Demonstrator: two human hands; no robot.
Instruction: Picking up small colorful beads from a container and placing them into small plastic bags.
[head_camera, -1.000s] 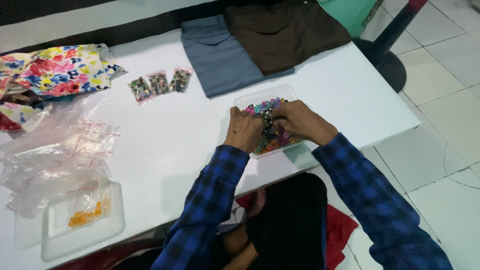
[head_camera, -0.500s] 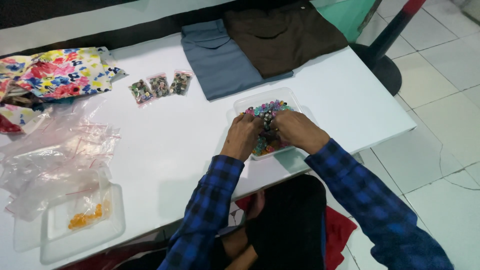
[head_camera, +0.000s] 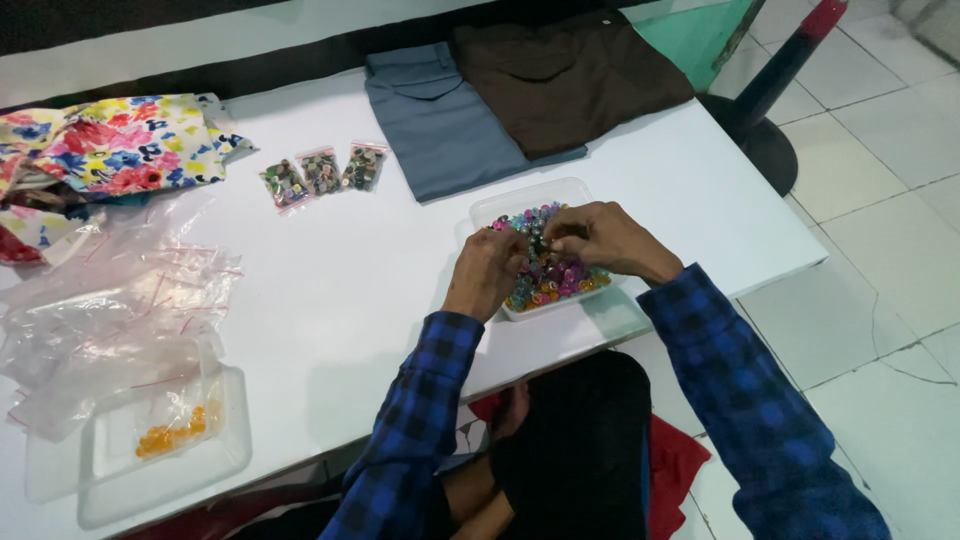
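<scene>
At 3 o'clock on the white table (head_camera: 350, 270), the clear plastic tray of mixed coloured beads (head_camera: 550, 280) lies under both hands. Left hand (head_camera: 487, 272) and right hand (head_camera: 600, 238) pinch something small together above it; what exactly cannot be told. Sorting appears in hand; any next pick calls for fine fingertip control.

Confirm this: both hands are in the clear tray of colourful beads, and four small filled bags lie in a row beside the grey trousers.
Not four: the head view shows three small filled bags. Both the left hand and the right hand are in the clear tray of colourful beads, by the grey trousers.
</scene>
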